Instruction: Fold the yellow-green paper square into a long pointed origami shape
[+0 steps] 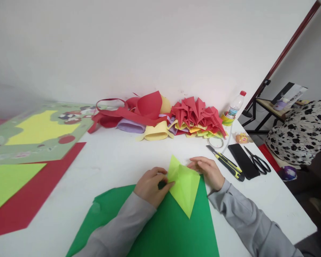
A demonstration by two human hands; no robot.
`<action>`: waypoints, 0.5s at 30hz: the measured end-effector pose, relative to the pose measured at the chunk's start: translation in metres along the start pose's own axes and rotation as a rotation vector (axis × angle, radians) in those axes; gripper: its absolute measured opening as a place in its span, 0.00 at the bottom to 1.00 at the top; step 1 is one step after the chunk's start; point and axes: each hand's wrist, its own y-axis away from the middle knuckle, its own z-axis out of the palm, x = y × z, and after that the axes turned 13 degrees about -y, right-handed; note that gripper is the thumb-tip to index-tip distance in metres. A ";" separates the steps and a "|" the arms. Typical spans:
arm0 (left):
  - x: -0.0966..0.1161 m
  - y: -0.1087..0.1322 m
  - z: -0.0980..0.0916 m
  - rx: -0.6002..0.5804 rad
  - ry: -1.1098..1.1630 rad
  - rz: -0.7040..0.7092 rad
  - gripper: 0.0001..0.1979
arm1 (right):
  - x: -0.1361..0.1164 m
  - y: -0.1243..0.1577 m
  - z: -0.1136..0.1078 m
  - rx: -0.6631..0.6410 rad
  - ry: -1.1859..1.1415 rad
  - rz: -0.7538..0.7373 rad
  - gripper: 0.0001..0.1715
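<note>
A lime-green sheet of folded paper (186, 187), creased into a kite-like shape with a point toward me, is raised over a large green sheet (173, 232). My left hand (153, 185) pinches its left edge between thumb and fingers. At the upper right edge of the folded paper, my right hand (208, 171) has its fingers loosely stretched, tips close behind the paper. Whether those fingertips touch it is hard to make out, and the right thumb is mostly hidden.
Right of my hands lie a utility knife (227, 164), a black phone-like slab (243, 160) and scissors (257, 160). Red folded paper pieces (198, 112), paper rolls (156, 131) and a bottle (234, 107) line the wall. A red sheet (42, 185) lies left. A person in patterned clothing (305, 132) is at far right.
</note>
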 end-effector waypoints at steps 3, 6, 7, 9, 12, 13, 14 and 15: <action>0.004 -0.002 -0.001 0.004 -0.036 -0.006 0.14 | 0.003 0.003 -0.007 0.071 0.067 -0.006 0.16; 0.012 -0.008 -0.004 0.009 -0.100 -0.017 0.19 | 0.006 0.009 -0.010 0.068 0.155 -0.019 0.11; 0.016 -0.011 -0.005 0.007 -0.123 -0.018 0.20 | 0.007 0.010 -0.010 0.063 0.185 -0.027 0.10; 0.022 -0.020 -0.007 0.001 -0.153 -0.010 0.21 | 0.007 0.011 -0.008 0.055 0.239 -0.043 0.10; 0.032 -0.034 -0.006 -0.020 -0.132 0.023 0.11 | 0.008 0.010 -0.007 0.047 0.293 -0.057 0.12; 0.035 -0.039 -0.004 -0.037 -0.111 0.036 0.07 | 0.007 0.010 -0.007 0.046 0.304 -0.058 0.13; 0.038 -0.043 -0.002 -0.060 -0.085 0.048 0.06 | 0.007 0.009 -0.007 0.043 0.313 -0.060 0.13; 0.040 -0.047 0.000 -0.092 -0.057 0.063 0.06 | 0.007 0.009 -0.007 0.041 0.320 -0.061 0.13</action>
